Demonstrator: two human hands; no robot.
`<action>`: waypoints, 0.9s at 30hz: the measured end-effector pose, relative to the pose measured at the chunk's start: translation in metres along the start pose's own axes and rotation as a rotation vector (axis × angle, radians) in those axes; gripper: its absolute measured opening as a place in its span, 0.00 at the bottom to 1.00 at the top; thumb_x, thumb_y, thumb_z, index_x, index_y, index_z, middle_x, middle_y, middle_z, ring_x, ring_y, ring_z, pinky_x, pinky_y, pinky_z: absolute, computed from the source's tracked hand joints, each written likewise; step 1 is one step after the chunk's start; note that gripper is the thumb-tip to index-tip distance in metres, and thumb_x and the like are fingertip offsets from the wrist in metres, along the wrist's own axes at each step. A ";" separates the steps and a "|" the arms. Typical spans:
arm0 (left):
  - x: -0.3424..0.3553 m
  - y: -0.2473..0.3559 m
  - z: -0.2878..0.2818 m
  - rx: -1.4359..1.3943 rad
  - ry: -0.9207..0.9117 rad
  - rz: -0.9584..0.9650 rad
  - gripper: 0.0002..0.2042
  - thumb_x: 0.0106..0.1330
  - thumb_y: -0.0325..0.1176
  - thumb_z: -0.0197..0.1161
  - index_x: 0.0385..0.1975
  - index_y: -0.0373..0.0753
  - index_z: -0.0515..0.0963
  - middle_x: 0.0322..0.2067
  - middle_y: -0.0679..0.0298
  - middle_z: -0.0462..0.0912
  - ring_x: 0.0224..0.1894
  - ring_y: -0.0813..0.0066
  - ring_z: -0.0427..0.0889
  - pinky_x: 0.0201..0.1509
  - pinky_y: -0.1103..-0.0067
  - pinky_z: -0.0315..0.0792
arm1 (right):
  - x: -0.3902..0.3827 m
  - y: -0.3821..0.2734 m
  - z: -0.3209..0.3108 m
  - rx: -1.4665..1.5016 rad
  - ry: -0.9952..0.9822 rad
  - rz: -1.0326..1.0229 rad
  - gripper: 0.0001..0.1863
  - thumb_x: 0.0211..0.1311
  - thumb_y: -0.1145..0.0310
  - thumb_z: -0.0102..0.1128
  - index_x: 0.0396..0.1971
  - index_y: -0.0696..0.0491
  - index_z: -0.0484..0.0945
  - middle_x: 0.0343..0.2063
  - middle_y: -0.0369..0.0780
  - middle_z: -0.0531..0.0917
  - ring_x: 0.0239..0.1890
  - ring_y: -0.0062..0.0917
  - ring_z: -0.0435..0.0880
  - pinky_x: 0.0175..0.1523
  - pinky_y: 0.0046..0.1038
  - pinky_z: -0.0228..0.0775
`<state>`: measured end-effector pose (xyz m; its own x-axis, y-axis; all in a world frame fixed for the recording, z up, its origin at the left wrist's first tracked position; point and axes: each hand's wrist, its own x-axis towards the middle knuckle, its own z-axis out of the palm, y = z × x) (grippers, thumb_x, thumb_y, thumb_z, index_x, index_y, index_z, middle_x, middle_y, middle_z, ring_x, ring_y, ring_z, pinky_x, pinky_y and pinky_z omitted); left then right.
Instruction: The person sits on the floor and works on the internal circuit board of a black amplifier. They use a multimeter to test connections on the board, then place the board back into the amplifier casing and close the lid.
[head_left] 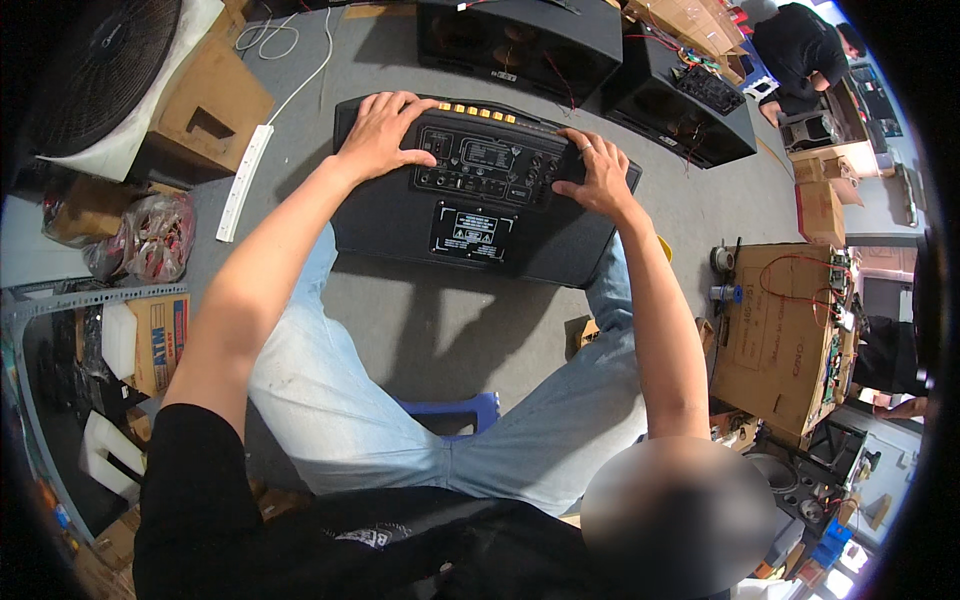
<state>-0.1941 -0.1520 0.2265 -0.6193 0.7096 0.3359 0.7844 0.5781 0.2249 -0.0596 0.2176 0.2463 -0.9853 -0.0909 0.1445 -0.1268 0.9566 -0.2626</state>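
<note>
While you are sitting on the blue stool point(462, 411) with knees apart, both your arms are reaching forward to the black speaker cabinet point(480, 195) lying on the grey floor point(440, 330) between your feet. Your left hand point(382, 135) is resting flat, fingers spread, on its upper left corner; your right hand point(598, 175) is lying palm-down, fingers loosely spread, over the control panel's point(485, 165) right end. A white rectangular label point(471, 232) is sitting below the panel. A cardboard box point(785, 335) is standing to your right, a white power strip point(243, 182) to your left, leaving bare floor before the cabinet.
</note>
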 end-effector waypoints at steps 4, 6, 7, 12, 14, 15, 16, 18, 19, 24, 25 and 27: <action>-0.020 0.017 0.006 0.218 0.091 0.113 0.40 0.66 0.57 0.65 0.78 0.61 0.57 0.71 0.57 0.62 0.73 0.54 0.59 0.79 0.55 0.48 | -0.007 -0.001 0.003 0.052 0.025 -0.007 0.51 0.38 0.59 0.84 0.69 0.38 0.70 0.66 0.38 0.73 0.71 0.41 0.66 0.76 0.47 0.48; -0.029 0.023 0.010 0.233 0.073 0.107 0.35 0.72 0.54 0.59 0.78 0.65 0.57 0.77 0.54 0.53 0.78 0.50 0.50 0.80 0.51 0.41 | -0.011 -0.005 0.004 0.062 0.043 -0.003 0.50 0.39 0.60 0.84 0.69 0.38 0.71 0.66 0.38 0.73 0.71 0.41 0.66 0.76 0.47 0.48; -0.035 0.027 0.013 0.252 0.091 0.114 0.34 0.73 0.53 0.58 0.78 0.66 0.57 0.77 0.54 0.52 0.79 0.48 0.48 0.80 0.50 0.39 | -0.013 -0.007 0.005 0.067 0.052 -0.001 0.50 0.39 0.60 0.83 0.69 0.38 0.71 0.66 0.38 0.73 0.71 0.40 0.66 0.76 0.47 0.48; -0.045 0.032 0.020 0.232 0.119 0.116 0.31 0.75 0.56 0.55 0.77 0.69 0.58 0.78 0.52 0.48 0.80 0.45 0.42 0.80 0.48 0.33 | -0.023 -0.008 0.004 0.068 0.071 -0.034 0.46 0.44 0.59 0.80 0.69 0.36 0.71 0.65 0.38 0.73 0.70 0.40 0.66 0.75 0.46 0.48; -0.044 0.031 0.019 0.216 0.114 0.130 0.31 0.74 0.57 0.55 0.76 0.70 0.59 0.78 0.53 0.48 0.80 0.46 0.43 0.80 0.48 0.33 | -0.021 -0.003 0.004 0.082 0.062 -0.051 0.44 0.47 0.58 0.79 0.69 0.35 0.71 0.66 0.39 0.73 0.70 0.40 0.66 0.74 0.46 0.48; -0.044 0.031 0.018 0.208 0.114 0.134 0.31 0.74 0.56 0.56 0.76 0.70 0.60 0.78 0.54 0.49 0.80 0.46 0.44 0.80 0.48 0.33 | -0.021 -0.002 0.005 0.090 0.071 -0.027 0.40 0.52 0.56 0.77 0.69 0.34 0.72 0.66 0.37 0.74 0.70 0.39 0.66 0.73 0.46 0.48; -0.043 0.031 0.017 0.201 0.115 0.137 0.31 0.73 0.55 0.58 0.76 0.71 0.60 0.78 0.54 0.49 0.79 0.47 0.46 0.79 0.48 0.34 | -0.018 -0.002 0.006 0.093 0.072 -0.031 0.40 0.53 0.56 0.76 0.68 0.34 0.72 0.65 0.37 0.74 0.70 0.39 0.67 0.73 0.46 0.48; -0.043 0.032 0.015 0.194 0.087 0.130 0.31 0.72 0.54 0.59 0.75 0.71 0.61 0.77 0.53 0.51 0.78 0.46 0.48 0.79 0.47 0.34 | -0.017 -0.003 0.004 0.101 0.069 -0.025 0.38 0.55 0.55 0.76 0.68 0.34 0.73 0.65 0.36 0.75 0.69 0.38 0.67 0.73 0.47 0.48; -0.043 0.032 0.014 0.191 0.073 0.127 0.31 0.72 0.53 0.59 0.75 0.71 0.62 0.76 0.53 0.51 0.77 0.46 0.49 0.79 0.47 0.35 | -0.018 -0.006 0.004 0.096 0.071 -0.030 0.37 0.54 0.56 0.76 0.67 0.34 0.74 0.64 0.34 0.76 0.68 0.37 0.69 0.73 0.46 0.49; -0.042 0.041 0.011 0.254 0.042 0.125 0.31 0.72 0.50 0.62 0.74 0.74 0.63 0.75 0.50 0.53 0.76 0.45 0.50 0.78 0.45 0.36 | -0.021 -0.008 -0.003 0.111 0.081 -0.025 0.40 0.48 0.60 0.80 0.66 0.33 0.76 0.63 0.33 0.78 0.66 0.37 0.71 0.72 0.46 0.53; -0.042 0.042 0.011 0.263 0.026 0.109 0.30 0.72 0.49 0.61 0.74 0.74 0.63 0.75 0.51 0.53 0.76 0.45 0.50 0.78 0.45 0.36 | -0.020 -0.009 -0.002 0.132 0.084 -0.014 0.41 0.46 0.61 0.81 0.65 0.33 0.76 0.63 0.33 0.78 0.65 0.37 0.72 0.72 0.46 0.53; -0.037 0.047 0.008 0.264 0.027 0.090 0.31 0.71 0.48 0.62 0.75 0.71 0.63 0.75 0.51 0.54 0.77 0.47 0.50 0.79 0.47 0.37 | -0.015 -0.004 0.000 0.134 0.062 -0.021 0.41 0.46 0.61 0.81 0.65 0.34 0.76 0.63 0.33 0.78 0.65 0.37 0.72 0.72 0.47 0.54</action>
<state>-0.1345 -0.1482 0.2175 -0.5434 0.7541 0.3688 0.7979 0.6005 -0.0521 -0.0442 0.2154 0.2453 -0.9738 -0.0889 0.2092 -0.1652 0.9089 -0.3830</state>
